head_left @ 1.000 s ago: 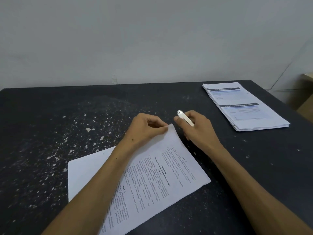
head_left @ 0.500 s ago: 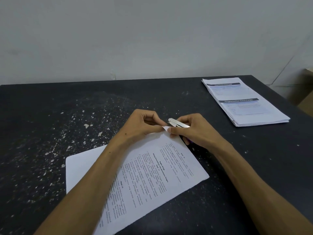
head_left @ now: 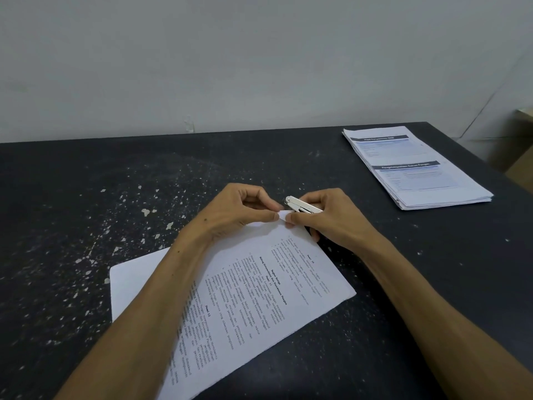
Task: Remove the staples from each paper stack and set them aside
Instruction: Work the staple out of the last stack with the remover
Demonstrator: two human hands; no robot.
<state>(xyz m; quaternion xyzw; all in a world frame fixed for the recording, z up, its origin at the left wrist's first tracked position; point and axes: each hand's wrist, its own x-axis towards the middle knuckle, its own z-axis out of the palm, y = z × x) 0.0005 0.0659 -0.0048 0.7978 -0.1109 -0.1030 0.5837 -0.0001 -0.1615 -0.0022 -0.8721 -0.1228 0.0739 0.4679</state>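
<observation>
Here, left hand [head_left: 239,210] pinching paper stack [head_left: 259,284] corner, right hand [head_left: 331,219] fingers curled around staple remover [head_left: 301,204]

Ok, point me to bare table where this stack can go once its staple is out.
Bare dark table lies between the hands and the paper pile at far right, and along the back by the wall. The speckled left side is also free. It is crowded where the left hand and right hand, with the metal staple remover, pinch the stack corner.
</observation>
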